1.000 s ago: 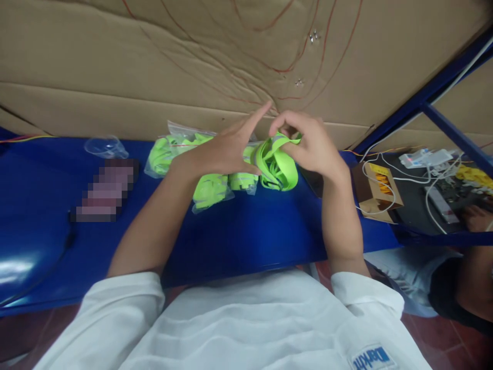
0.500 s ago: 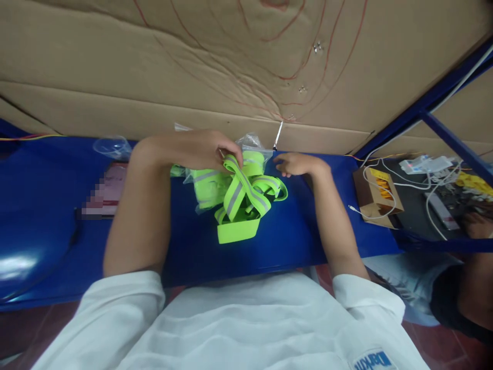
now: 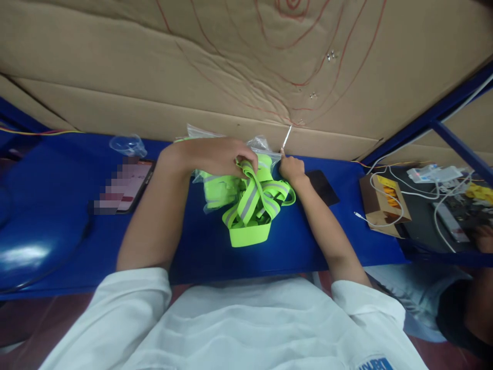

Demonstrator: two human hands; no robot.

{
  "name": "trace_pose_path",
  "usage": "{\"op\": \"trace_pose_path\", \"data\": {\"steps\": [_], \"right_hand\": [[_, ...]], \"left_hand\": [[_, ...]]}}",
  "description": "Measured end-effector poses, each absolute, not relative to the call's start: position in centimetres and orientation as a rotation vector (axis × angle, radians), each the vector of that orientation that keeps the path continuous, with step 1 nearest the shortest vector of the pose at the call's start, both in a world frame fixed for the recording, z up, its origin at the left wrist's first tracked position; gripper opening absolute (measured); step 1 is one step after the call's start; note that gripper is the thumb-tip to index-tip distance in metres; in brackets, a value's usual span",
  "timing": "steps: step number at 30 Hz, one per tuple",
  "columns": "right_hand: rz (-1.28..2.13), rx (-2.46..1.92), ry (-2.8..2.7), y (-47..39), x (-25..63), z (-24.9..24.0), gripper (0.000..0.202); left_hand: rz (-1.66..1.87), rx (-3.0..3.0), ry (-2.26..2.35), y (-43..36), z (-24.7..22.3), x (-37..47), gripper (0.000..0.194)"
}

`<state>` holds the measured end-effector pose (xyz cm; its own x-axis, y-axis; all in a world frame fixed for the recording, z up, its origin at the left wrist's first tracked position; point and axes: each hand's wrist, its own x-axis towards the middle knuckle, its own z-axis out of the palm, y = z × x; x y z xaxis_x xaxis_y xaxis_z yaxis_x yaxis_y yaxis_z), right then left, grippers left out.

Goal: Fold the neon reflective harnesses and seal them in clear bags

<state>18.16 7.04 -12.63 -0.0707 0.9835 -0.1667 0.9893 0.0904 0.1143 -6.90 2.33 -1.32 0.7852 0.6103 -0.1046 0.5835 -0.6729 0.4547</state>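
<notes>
My left hand [image 3: 243,156] is closed on a loop of a neon-yellow reflective strap [image 3: 252,198] with a grey stripe. The strap lies tangled on the blue table, with a wide band at its near side. Clear plastic bags [image 3: 221,191] holding more neon strap sit behind and beside it, partly covered by my left forearm. My right hand [image 3: 291,167] is at the back of the table, its fingers closed at the lower end of a slim silver tool [image 3: 287,137] that stands up against the cardboard; that lower end is hidden.
A phone [image 3: 131,187] and a clear plastic cup [image 3: 128,145] are on the left. Beside my right forearm lies a dark flat piece [image 3: 322,187]. A cardboard box [image 3: 381,203] and white cables are at right, near another person's hand [image 3: 484,239]. A cardboard wall [image 3: 134,67] stands behind.
My right hand has moved from hovering open beside the strap to the silver tool's lower end and closed there. The left hand keeps its hold on the strap. The whole view has shifted slightly.
</notes>
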Motion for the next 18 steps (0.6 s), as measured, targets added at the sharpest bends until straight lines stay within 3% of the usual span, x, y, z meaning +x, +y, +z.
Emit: {"op": "trace_pose_path", "data": {"steps": [18], "right_hand": [[0.024, 2.020, 2.053, 7.6, 16.1, -13.3, 0.041]], "left_hand": [[0.061, 2.555, 0.888, 2.0, -1.4, -6.1, 0.026]]}}
